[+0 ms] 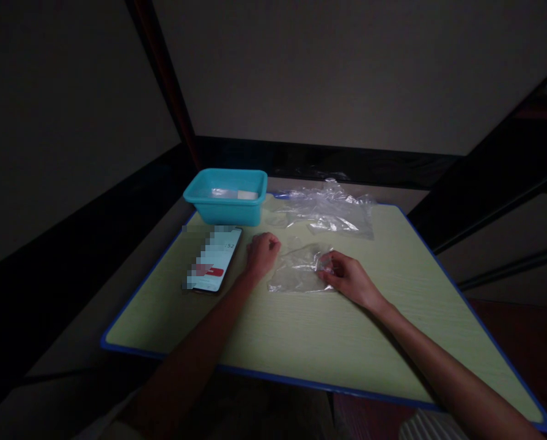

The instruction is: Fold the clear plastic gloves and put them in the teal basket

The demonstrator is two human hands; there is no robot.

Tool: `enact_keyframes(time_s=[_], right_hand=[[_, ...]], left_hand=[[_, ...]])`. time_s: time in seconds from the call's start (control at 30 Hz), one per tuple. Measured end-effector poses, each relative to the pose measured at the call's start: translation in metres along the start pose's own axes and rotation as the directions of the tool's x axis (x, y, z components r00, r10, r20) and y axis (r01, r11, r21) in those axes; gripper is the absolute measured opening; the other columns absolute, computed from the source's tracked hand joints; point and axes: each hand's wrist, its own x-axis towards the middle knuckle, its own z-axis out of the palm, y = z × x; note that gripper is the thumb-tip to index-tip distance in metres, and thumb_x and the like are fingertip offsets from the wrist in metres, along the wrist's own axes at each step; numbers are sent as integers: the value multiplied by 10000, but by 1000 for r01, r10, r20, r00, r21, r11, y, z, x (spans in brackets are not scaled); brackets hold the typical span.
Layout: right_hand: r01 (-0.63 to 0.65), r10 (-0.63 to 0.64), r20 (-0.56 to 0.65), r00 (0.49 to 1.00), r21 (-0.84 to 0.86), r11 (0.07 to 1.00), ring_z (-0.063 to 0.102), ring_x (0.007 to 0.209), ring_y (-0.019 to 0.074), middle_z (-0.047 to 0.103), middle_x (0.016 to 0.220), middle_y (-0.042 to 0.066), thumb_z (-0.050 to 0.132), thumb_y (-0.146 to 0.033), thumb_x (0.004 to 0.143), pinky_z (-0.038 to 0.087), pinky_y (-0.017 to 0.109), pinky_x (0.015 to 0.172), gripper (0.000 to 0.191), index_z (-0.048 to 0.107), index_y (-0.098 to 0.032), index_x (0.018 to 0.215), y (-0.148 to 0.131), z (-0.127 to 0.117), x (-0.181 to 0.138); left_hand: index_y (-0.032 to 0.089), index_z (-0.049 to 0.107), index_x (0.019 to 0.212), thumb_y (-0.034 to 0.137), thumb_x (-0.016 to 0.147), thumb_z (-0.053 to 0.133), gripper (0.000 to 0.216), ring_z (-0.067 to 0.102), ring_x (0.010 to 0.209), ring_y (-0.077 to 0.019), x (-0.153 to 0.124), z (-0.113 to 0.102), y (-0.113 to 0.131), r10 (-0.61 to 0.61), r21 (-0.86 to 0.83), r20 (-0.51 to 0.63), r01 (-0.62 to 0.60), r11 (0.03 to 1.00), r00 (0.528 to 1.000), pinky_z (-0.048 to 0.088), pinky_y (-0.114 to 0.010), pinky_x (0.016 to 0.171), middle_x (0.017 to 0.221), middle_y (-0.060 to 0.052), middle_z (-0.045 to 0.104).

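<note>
A small clear plastic bag (297, 275) lies flat on the pale green table (328, 342) in front of me. My right hand (346, 278) pinches the bag's right edge, fingers curled onto the plastic. Just left of the bag my left hand (261, 253) rests on the table in a loose fist, and I cannot see anything in it. A phone (213, 260) with a lit screen lies to the left of that hand.
A teal plastic tub (227, 198) stands at the table's far left, with something pale inside. A heap of crumpled clear plastic bags (328, 211) lies at the far middle. The table has a blue rim. The room around is dark.
</note>
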Motion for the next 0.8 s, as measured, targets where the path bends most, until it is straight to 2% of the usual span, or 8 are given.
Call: enact_keyframes(time_s=[0.17, 0.37, 0.5, 0.67, 0.8], right_hand=[[6, -6, -4, 1000, 3, 1000, 453, 487, 102, 478, 569, -52, 612, -312, 652, 343, 219, 436, 217, 534, -175, 801, 1, 0, 0], [6, -6, -3, 1000, -3, 1000, 449, 499, 103, 473, 579, -53, 609, -329, 651, 340, 219, 444, 232, 535, -180, 813, 3, 0, 1], [1, -1, 2, 1000, -4, 1000, 449, 494, 107, 478, 580, -51, 609, -348, 637, 343, 227, 450, 250, 530, -185, 810, 2, 0, 1], [-1, 1, -2, 1000, 9, 1000, 457, 488, 112, 484, 570, -48, 612, -348, 634, 347, 233, 448, 248, 528, -187, 803, 0, 0, 0], [-6, 7, -21, 1000, 36, 999, 494, 512, 122, 500, 587, -45, 613, -368, 639, 385, 240, 464, 297, 503, -188, 847, 2, -1, 0]], left_hand=[[189, 616, 728, 134, 759, 600, 65, 520, 981, -232, -6, 0, 6, 2, 37, -8, -2, 999, 1000, 379, -332, 804, 910, -56, 614], [194, 603, 686, 140, 768, 596, 98, 506, 997, -239, -7, 2, 8, 3, 36, -14, -2, 999, 1000, 365, -336, 804, 928, -57, 606], [188, 596, 705, 134, 782, 578, 95, 538, 941, -214, -5, 1, 7, 6, 7, -32, -6, 1000, 999, 372, -313, 789, 887, -42, 624], [176, 589, 713, 127, 780, 561, 87, 567, 766, -170, -2, 2, 5, -4, -35, -49, 3, 999, 999, 391, -266, 685, 754, -13, 631], [174, 584, 699, 114, 768, 549, 98, 564, 712, -152, -1, 4, 4, -3, -60, -73, -1, 998, 997, 390, -248, 651, 704, 6, 619]])
